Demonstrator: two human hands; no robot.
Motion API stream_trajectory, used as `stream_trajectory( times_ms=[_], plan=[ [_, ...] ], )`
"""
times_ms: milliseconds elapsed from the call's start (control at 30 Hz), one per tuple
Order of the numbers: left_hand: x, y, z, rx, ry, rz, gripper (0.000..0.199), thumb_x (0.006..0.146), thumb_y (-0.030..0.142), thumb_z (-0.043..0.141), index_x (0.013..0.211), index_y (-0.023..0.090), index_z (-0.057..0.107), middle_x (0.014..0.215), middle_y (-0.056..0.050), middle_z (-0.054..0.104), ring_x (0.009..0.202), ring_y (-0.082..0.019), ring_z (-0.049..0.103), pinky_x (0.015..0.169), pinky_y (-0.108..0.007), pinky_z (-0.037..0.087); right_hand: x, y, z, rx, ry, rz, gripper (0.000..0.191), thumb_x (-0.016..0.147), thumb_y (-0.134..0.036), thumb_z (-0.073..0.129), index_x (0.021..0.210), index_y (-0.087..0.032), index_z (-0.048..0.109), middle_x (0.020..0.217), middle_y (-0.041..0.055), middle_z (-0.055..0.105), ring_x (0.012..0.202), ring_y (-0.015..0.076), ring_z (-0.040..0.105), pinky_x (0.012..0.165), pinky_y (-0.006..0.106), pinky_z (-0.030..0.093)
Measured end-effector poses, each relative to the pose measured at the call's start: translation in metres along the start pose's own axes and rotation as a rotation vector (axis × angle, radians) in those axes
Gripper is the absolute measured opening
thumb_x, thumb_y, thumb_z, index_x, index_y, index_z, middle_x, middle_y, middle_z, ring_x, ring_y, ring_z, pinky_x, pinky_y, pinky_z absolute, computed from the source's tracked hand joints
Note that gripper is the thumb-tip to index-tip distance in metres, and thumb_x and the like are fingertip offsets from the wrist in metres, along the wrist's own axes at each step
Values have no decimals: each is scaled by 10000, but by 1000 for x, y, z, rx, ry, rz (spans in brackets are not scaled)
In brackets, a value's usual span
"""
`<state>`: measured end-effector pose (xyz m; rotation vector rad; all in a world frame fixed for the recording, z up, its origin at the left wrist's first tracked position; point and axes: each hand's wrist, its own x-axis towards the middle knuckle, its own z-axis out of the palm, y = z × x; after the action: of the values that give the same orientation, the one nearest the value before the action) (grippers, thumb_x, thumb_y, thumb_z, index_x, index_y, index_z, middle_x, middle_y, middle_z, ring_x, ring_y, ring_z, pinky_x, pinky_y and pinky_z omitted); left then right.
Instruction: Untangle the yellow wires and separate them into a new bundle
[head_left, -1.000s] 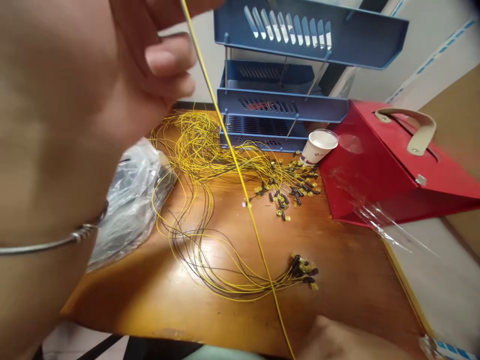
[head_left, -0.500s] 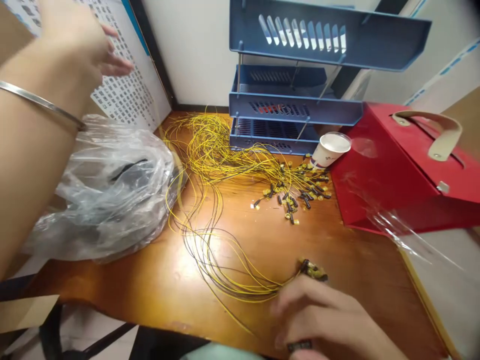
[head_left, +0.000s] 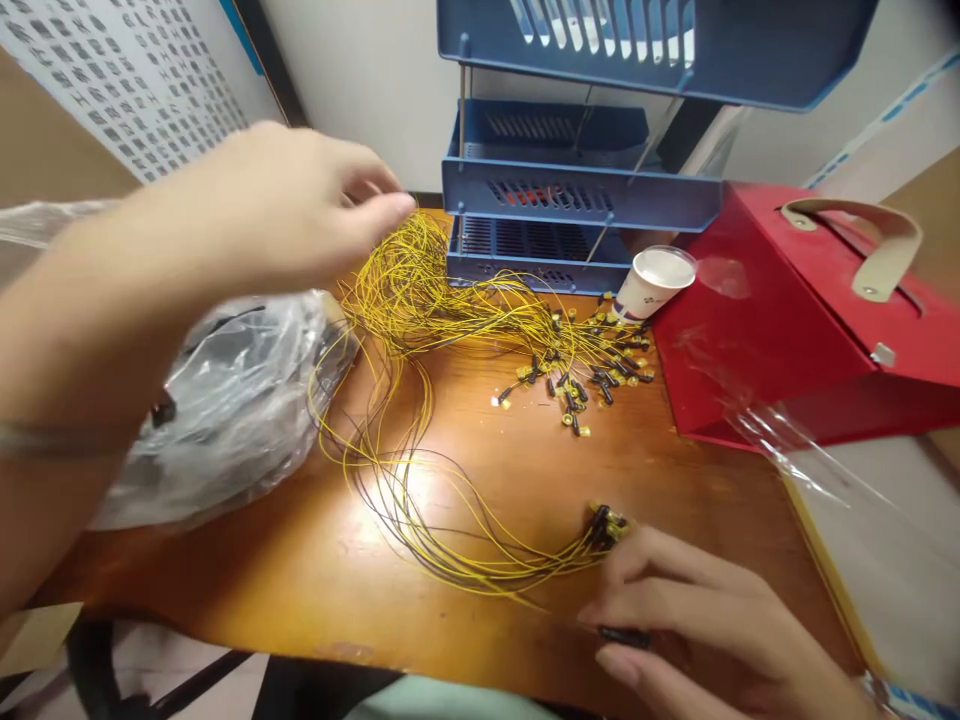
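My right hand (head_left: 697,610) at the lower right pinches a small black cylindrical piece (head_left: 624,636) between thumb and fingers. Just beyond its knuckles lies a cluster of black and yellow wire ends (head_left: 602,526) on the table. Thin yellow and black wires (head_left: 480,560) run from that cluster in a curve back to the left. My left hand (head_left: 322,200) is raised at the left edge of a tangled wire pile (head_left: 409,290). Its thumb and bent fingers look slightly apart, with nothing visible between them; some fingers are hidden. Its wrist is blurred.
Black-tipped ends (head_left: 577,380) of the pile lie mid-table. A blue tiered tray rack (head_left: 577,190) stands behind them. A paper cup (head_left: 652,285) leans beside a red box (head_left: 757,330) with a handle. At the left sits a clear plastic bag (head_left: 247,420) on the wooden table (head_left: 247,580).
My left hand has moved right and down, from the upper left to beside the wire pile. The right hand has shifted slightly right, still holding the black piece. The view has tilted a little.
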<state>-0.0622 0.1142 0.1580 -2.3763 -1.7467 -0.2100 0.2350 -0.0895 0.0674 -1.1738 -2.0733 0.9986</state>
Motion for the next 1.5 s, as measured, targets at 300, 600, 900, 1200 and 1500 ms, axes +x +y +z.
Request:
stream_trajectory(
  times_ms=[300, 600, 900, 1200, 1500],
  plan=[
    [-113, 123, 77, -623, -508, 607, 355, 1060, 429, 433, 1081, 178, 683, 1046, -55, 698, 966, -243, 653, 866, -410, 524, -24, 38, 3, -156, 148, 304, 226, 930, -186, 656, 1135, -276, 684, 807, -18, 659, 576, 106, 580, 500, 216, 465],
    [-125, 131, 84, -521, -602, 620, 325, 1059, 371, 428, 1000, 182, 686, 978, -53, 665, 894, -250, 629, 762, -408, 516, -33, 58, -5, -130, 188, 472, 37, 903, -261, 672, 933, -241, 683, 775, 12, 693, 601, 164, 602, 519, 290, 462],
    [-138, 133, 80, -435, -630, 690, 236, 987, 189, 491, 879, 194, 701, 940, -42, 665, 882, -253, 625, 749, -419, 532, -22, 51, -2, -75, 159, 419, 152, 924, -174, 624, 1050, -238, 680, 912, 35, 703, 789, 191, 679, 682, 312, 550],
    [-147, 136, 83, -452, -471, 642, 215, 965, 343, 622, 1072, 168, 686, 1032, -74, 671, 969, -296, 595, 780, -465, 538, -37, 58, -5, -180, 168, 420, 263, 908, -208, 664, 1170, -229, 659, 1055, 74, 689, 835, 208, 652, 743, 354, 555],
    [-167, 131, 106, -298, -196, 675, 423, 960, 408, 658, 1259, 109, 655, 1056, -93, 666, 942, -284, 580, 739, -418, 478, -37, 61, -6, -261, 113, 496, 273, 898, -280, 677, 1164, -223, 709, 883, 38, 691, 713, 182, 629, 655, 319, 528]
  ],
)
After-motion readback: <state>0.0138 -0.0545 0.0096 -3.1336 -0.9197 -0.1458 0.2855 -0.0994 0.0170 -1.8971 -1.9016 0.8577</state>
